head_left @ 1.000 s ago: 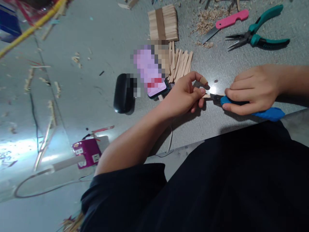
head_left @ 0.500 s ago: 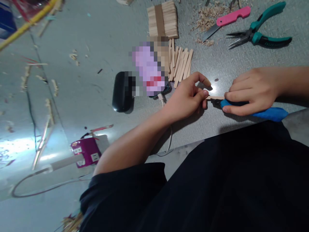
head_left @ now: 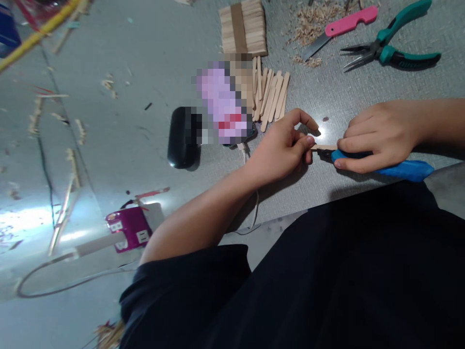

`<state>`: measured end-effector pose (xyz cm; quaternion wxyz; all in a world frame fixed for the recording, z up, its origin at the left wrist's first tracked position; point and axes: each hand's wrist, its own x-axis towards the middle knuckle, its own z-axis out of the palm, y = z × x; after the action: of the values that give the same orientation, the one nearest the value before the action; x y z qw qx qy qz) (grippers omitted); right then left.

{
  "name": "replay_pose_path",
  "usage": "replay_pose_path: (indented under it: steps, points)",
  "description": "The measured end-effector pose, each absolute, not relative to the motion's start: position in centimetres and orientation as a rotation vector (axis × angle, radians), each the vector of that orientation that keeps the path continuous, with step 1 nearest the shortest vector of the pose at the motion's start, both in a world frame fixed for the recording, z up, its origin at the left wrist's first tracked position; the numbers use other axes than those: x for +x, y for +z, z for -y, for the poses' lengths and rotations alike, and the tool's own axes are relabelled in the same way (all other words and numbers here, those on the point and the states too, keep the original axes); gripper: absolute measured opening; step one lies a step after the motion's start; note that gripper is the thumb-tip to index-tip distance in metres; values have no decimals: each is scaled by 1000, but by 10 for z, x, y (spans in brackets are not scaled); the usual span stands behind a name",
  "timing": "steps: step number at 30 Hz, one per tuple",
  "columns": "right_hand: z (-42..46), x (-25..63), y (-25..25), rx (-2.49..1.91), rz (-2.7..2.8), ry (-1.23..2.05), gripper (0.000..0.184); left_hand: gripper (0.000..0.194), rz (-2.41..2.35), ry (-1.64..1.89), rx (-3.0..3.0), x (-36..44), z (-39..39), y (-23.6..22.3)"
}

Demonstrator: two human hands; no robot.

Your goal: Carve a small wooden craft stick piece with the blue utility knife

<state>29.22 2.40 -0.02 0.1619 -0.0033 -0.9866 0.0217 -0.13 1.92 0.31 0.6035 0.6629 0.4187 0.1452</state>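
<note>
My left hand (head_left: 281, 145) is closed, pinching one end of a wooden craft stick (head_left: 327, 147) between thumb and fingers. My right hand (head_left: 381, 138) wraps around a pair of blue-handled pliers (head_left: 407, 171), whose dark jaws sit along the stick, close to my left fingertips. The stick's right end runs under my right fingers, so its full length is hidden. Just beyond my left hand lies a loose fan of craft sticks (head_left: 274, 97).
A banded craft stick bundle (head_left: 254, 29), phone (head_left: 225, 106) and black case (head_left: 181, 138) lie beyond my left forearm. Far right are a pink-handled folding saw (head_left: 352, 22), wood shavings (head_left: 314, 22) and green-handled needle-nose pliers (head_left: 381, 48). A purple socket block (head_left: 132, 230) lies left.
Both hands keep their hold on the stick and pliers in nearly the same place. Only a slight shift of the whole view shows.
</note>
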Motion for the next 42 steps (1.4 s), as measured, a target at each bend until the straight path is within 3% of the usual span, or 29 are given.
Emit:
replay_pose_path:
  steps: [8,39,42]
  points:
    - [-27,294,-1,2,2796,80,25,16,-950,355,1527,-1,-18,5]
    - [-29,291,8,-140,2774,585,38,14,-977,415,1741,-1,-15,0]
    - [-27,288,10,-118,2744,482,35,15,-983,393,1725,-1,-16,3]
